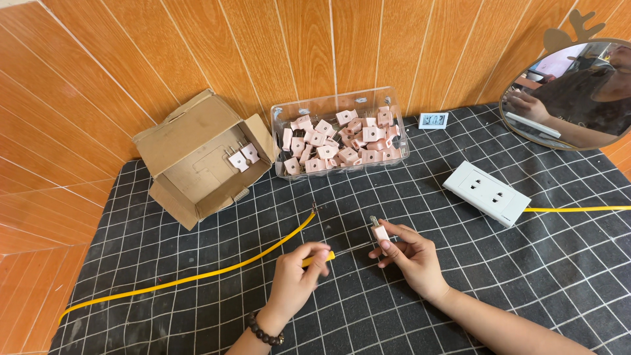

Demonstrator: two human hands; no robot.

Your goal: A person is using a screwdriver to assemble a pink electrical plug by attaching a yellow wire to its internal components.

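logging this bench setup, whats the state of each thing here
cardboard box: open, on its side, two pink plugs inside
clear tub: no lid, piled with pink plugs
white socket strip: flat on the mat, nothing plugged in
yellow cable: loose across the mat
left hand: pinching a small yellow tool
right hand: holding a plug, prongs up

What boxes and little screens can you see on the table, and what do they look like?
Cardboard box: back left, brown, lying on its side with flaps open, two pink plugs inside.
Clear plastic tub: back middle against the wooden wall, rectangular, see-through, full of pink plugs.
Small screen: right of the tub, a little white rectangle with dark digits.
No other labels or signs are visible.
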